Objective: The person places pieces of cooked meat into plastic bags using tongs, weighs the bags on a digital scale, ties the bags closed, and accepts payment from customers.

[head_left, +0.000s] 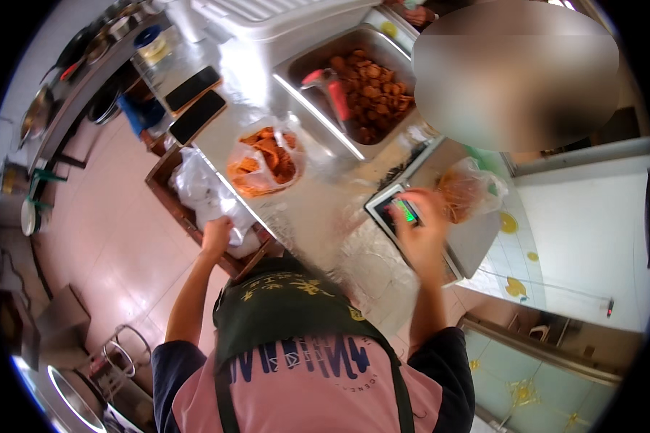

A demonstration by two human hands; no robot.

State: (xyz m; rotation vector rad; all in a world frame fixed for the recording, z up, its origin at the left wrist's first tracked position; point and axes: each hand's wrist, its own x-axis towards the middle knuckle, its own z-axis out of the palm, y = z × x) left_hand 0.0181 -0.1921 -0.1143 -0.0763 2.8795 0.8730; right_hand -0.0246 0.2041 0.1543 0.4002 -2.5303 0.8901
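My left hand (216, 236) is in an open wooden drawer (174, 199), its fingers curled against thin clear plastic bags (203, 187); whether they pinch one is unclear. Over the lit display of a digital scale (385, 204) is my right hand (423, 230), slightly blurred and holding nothing, with thumb and fingers apart. A clear bag of orange-brown food (460, 192) rests on the scale's metal platform (474, 243), just beyond that hand. Between my hands and farther back, an open-topped plastic bag of reddish-orange food slices (268, 159) stands on the steel worktop (314, 216).
Behind the bag is a deep steel tray (325, 132) of brown slices (371, 76) with a red-handled scoop (336, 97). Two phones (192, 89) lie at the worktop's left edge, near a blue-lidded jar (150, 43). A white plastic bin (281, 24) stands behind. Another person's hand (418, 15) shows at the top.
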